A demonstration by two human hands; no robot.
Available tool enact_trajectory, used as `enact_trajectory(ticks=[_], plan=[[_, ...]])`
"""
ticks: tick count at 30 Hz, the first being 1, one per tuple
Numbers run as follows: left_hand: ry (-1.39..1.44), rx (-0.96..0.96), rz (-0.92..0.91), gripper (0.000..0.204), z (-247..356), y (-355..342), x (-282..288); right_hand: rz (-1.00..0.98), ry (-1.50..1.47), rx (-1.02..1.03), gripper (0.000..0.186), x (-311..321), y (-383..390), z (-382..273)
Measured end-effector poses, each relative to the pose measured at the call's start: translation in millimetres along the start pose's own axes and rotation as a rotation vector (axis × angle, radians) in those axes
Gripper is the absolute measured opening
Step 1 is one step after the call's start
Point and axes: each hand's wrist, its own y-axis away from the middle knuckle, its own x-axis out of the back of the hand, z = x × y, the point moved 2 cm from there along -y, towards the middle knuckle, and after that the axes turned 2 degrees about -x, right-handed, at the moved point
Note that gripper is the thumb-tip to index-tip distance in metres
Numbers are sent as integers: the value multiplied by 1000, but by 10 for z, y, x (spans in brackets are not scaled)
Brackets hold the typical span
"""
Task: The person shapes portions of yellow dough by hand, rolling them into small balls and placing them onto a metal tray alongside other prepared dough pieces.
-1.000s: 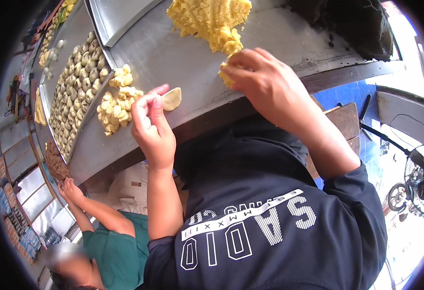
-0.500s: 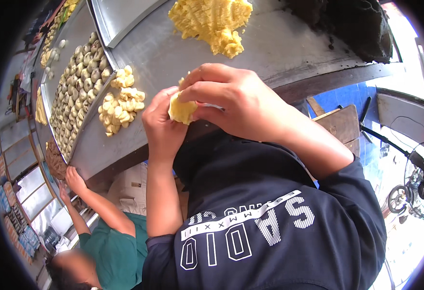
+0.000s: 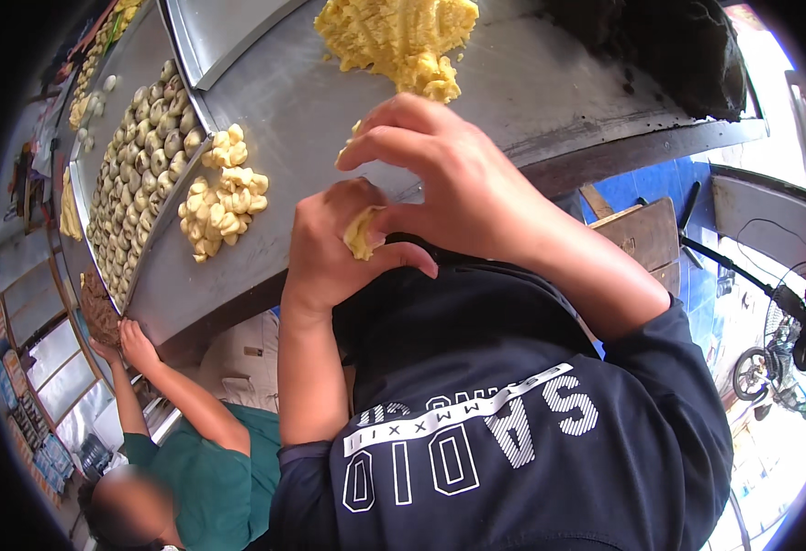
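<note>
My left hand (image 3: 325,241) is curled around a small piece of yellow dough (image 3: 362,234), which shows between its fingers and its outstretched thumb. My right hand (image 3: 453,170) arches over it, the thumb touching that dough. At the curled fingertips of my right hand a bit of yellow dough shows, partly hidden. Both hands are above the near edge of the metal table (image 3: 274,129). Beyond them lies a large mass of soft yellow dough (image 3: 398,41). To the left is a pile of small, pale yellow dough lumps (image 3: 224,209).
A metal tray (image 3: 151,243) of many round, pale, dark-patched pieces (image 3: 141,165) stands at left. Another tray (image 3: 224,37) lies at the far edge. A dark brown mass (image 3: 678,60) sits far right. A person in green (image 3: 210,477) reaches toward a brown mass (image 3: 98,308).
My right fingers have lifted away from the dough and spread from the thumb. My left hand has turned and closed further around the dough, its thumb now stretched out.
</note>
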Motion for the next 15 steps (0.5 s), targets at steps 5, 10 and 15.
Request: enact_trajectory(ticks=[5,10,15], plan=[[-235,-111,252,54,-1,-17,-86,-49,196,84,36,-90,-52,-150],[331,146,154,41,-45,20,56,105,562,-36,14,328,-10,174],[476,239,153,52,-204,117,67,-132,695,-32,14,364,20,277]])
